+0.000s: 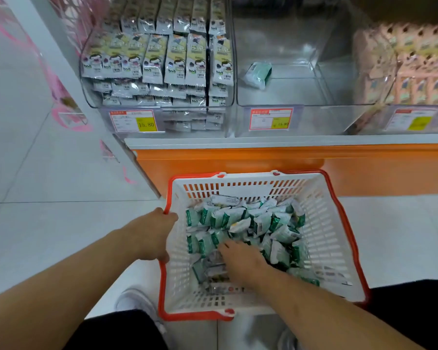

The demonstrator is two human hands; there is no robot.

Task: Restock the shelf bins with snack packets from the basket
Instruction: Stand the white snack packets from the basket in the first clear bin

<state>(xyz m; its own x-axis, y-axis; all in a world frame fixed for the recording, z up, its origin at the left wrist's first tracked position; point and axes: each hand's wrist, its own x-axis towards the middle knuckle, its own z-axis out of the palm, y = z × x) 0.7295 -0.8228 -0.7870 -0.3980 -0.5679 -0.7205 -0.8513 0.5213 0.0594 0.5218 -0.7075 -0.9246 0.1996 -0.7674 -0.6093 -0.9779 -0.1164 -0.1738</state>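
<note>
A white basket with an orange rim (pixel 331 238) stands on the floor below the shelf, filled with several green-and-white snack packets (pixel 240 221). My left hand (pixel 157 236) grips the basket's left rim. My right hand (pixel 243 261) reaches down into the packets near the basket's middle, fingers spread over them; whether it holds one is hidden. On the shelf above, the clear middle bin (pixel 283 97) holds a single green-and-white packet (pixel 258 74).
The left bin (pixel 94 97) is packed with white-and-yellow packets, and the right bin (pixel 379 97) with pink ones. Price tags hang on the bin fronts. An orange shelf base (pixel 238 160) runs behind the basket. Pale floor tiles lie to the left.
</note>
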